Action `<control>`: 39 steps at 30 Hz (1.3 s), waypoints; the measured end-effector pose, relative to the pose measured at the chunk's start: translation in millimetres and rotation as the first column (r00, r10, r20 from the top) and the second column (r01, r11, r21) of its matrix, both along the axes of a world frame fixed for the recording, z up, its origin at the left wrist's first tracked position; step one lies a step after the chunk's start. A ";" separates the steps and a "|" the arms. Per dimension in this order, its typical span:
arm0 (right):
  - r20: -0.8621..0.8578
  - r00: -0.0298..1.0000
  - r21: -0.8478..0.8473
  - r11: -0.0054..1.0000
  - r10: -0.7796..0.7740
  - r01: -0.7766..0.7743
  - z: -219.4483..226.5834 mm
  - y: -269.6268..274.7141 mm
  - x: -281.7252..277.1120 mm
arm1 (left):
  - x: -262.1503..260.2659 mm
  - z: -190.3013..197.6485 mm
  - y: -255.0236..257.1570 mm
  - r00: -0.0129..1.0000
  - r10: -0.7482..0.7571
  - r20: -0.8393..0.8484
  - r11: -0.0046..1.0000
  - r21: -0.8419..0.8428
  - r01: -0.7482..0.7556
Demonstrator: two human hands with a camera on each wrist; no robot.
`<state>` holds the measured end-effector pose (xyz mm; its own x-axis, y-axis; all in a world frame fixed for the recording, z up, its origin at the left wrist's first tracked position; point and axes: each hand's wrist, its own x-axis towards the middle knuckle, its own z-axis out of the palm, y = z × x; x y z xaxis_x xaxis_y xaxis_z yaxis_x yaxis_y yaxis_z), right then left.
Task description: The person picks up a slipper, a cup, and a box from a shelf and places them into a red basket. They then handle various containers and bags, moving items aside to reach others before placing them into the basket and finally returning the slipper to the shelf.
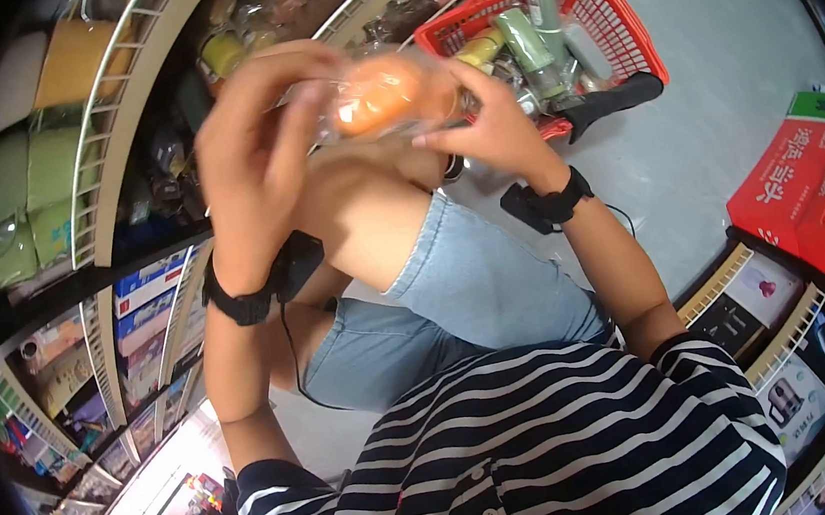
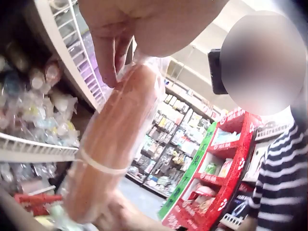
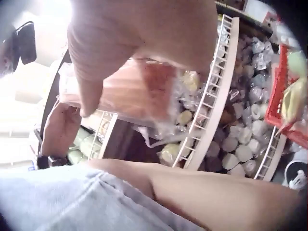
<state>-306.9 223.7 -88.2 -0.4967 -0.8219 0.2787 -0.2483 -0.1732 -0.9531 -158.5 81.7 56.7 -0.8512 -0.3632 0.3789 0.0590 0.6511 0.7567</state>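
An orange bottle-like thing (image 1: 378, 93) in clear plastic wrap is held up between both hands, above the person's knees. My left hand (image 1: 251, 154) pinches the wrap at one end, its fingertips right at that end in the left wrist view. Round the other end my right hand (image 1: 500, 133) grips, with the thumb along the side. A pale band (image 2: 103, 166) crosses the thing's lower half. In the right wrist view the orange body (image 3: 139, 91) lies partly behind the right hand (image 3: 144, 33), with the left hand (image 3: 60, 127) beyond.
A red basket (image 1: 624, 19) with several wrapped green bottles stands on the floor at the upper right. Wire-edged shelves (image 1: 89, 191) with wrapped goods rise at the left. Boxes and a red display (image 1: 787, 188) stand at the right, and a dark item (image 1: 617, 100) hangs over the basket rim.
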 end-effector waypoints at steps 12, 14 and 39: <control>-0.456 0.832 0.353 0.794 -0.316 0.495 -121.9 52.5 -85.3 | 131.3 -157.3 -226.8 0.595 0.782 0.186 0.460 -0.817 -0.349; -0.531 0.805 0.421 0.742 -0.264 0.521 -135.3 59.9 -84.3 | 154.2 -168.1 -258.9 0.191 0.934 0.302 0.354 -0.852 -0.387; -0.549 0.834 0.336 0.902 -0.045 0.270 -208.1 37.1 -32.3 | 172.1 -199.3 -302.8 0.441 0.814 0.379 0.581 -0.557 -0.593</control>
<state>-339.2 260.8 -296.3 -0.5025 -0.8387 0.2101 -0.7119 0.2634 -0.6511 13.6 -221.1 -142.6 -0.4150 -0.8958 0.1593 -0.8700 0.4419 0.2185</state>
